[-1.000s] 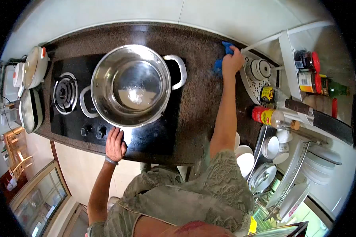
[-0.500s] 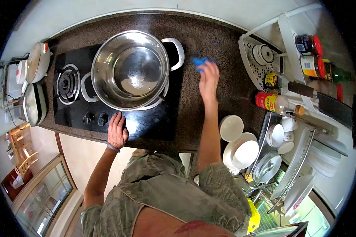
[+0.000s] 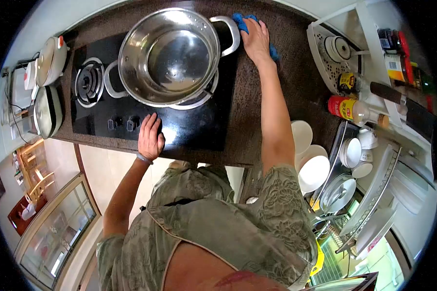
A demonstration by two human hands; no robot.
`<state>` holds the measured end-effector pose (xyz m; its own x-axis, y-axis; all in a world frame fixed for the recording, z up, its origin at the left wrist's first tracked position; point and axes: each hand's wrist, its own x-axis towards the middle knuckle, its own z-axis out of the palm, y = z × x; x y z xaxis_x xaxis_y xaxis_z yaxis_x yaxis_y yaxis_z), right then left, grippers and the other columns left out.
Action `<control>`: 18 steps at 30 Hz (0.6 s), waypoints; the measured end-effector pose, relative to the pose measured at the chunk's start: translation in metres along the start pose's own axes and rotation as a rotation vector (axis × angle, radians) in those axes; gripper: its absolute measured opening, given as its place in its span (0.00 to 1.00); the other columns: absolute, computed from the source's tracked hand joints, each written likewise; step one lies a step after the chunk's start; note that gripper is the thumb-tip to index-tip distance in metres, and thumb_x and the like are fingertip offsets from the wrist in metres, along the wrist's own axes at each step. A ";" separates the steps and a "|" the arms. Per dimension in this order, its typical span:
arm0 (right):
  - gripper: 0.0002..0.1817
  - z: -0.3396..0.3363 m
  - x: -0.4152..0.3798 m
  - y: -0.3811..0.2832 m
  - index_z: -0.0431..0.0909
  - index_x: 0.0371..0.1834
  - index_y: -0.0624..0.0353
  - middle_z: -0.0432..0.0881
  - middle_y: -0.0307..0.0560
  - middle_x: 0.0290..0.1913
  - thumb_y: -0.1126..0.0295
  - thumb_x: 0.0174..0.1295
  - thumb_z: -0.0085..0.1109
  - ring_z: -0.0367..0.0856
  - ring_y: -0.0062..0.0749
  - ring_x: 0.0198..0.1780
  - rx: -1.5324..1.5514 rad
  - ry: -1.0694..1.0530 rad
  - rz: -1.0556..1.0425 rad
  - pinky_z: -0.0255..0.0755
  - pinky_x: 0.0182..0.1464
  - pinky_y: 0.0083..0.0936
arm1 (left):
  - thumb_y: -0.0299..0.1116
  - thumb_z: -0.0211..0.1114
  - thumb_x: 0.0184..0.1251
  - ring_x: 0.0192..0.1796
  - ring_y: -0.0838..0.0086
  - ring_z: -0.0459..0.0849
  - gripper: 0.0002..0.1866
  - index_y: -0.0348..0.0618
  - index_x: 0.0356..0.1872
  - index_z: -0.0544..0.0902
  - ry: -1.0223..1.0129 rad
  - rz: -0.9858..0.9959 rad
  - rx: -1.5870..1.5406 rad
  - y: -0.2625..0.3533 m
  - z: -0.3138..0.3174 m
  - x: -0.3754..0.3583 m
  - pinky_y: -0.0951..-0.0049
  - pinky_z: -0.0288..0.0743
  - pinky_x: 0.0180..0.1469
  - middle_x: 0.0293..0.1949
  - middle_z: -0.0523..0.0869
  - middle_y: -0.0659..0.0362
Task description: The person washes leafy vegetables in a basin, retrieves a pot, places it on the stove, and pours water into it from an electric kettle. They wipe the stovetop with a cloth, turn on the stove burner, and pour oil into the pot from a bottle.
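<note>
Under my right hand [image 3: 256, 42] is a blue cloth [image 3: 241, 22], pressed against the dark speckled countertop [image 3: 286, 72] to the right of the stove. Bits of the cloth stick out past the fingertips and beside the wrist. My left hand [image 3: 151, 137] rests flat on the front edge of the black gas stove [image 3: 194, 131], fingers stretched out, just right of the knobs [image 3: 121, 123]. A large steel pot [image 3: 171, 56] with two handles sits uncovered on the right burner; its shiny inside shows what looks like a little water.
At left stand a white lidded appliance [image 3: 52, 60] and another lidded pan [image 3: 47, 111]. White bowls [image 3: 313, 173] are stacked at right beside a dish rack [image 3: 369, 194]. A corner shelf [image 3: 320, 53] holds bottles, including a red-and-yellow labelled one [image 3: 344, 107]; a knife [image 3: 398, 97] hangs near it.
My right hand has moved with the blue cloth farther back along the counter, toward the wall. My left hand stays at the stove's front edge. The whole view has shifted slightly.
</note>
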<state>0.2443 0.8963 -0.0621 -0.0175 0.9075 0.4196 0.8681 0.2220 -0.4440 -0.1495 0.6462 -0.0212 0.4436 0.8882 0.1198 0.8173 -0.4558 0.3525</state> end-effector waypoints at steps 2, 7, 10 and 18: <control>0.21 -0.008 -0.021 -0.015 0.71 0.62 0.53 0.72 0.52 0.63 0.71 0.65 0.54 0.62 0.51 0.69 0.013 -0.021 0.027 0.52 0.72 0.42 | 0.29 0.54 0.59 0.67 0.46 0.64 0.25 0.33 0.60 0.70 0.000 -0.007 -0.001 0.001 0.000 -0.001 0.52 0.59 0.69 0.65 0.68 0.43; 0.21 -0.036 -0.098 -0.056 0.72 0.58 0.61 0.73 0.54 0.61 0.77 0.59 0.56 0.63 0.54 0.68 0.026 -0.002 0.034 0.56 0.71 0.43 | 0.28 0.54 0.59 0.68 0.46 0.64 0.26 0.35 0.60 0.69 0.041 0.030 -0.014 0.000 0.001 -0.002 0.52 0.58 0.70 0.66 0.67 0.44; 0.20 -0.059 -0.152 -0.091 0.73 0.57 0.60 0.73 0.55 0.61 0.81 0.61 0.51 0.63 0.56 0.67 0.079 -0.026 0.110 0.57 0.70 0.47 | 0.28 0.54 0.59 0.68 0.47 0.64 0.25 0.35 0.60 0.69 0.048 0.024 -0.019 0.003 0.000 -0.003 0.53 0.58 0.70 0.66 0.67 0.45; 0.19 -0.091 -0.193 -0.097 0.75 0.56 0.59 0.79 0.53 0.55 0.83 0.62 0.46 0.73 0.42 0.61 0.309 0.232 0.428 0.62 0.65 0.34 | 0.28 0.55 0.59 0.69 0.50 0.63 0.25 0.34 0.60 0.71 0.067 0.032 -0.040 0.004 -0.005 -0.006 0.57 0.58 0.71 0.66 0.68 0.46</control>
<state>0.2087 0.6675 -0.0282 0.4424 0.8455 0.2990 0.5886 -0.0222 -0.8081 -0.1513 0.6396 -0.0158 0.4427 0.8758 0.1926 0.7871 -0.4824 0.3844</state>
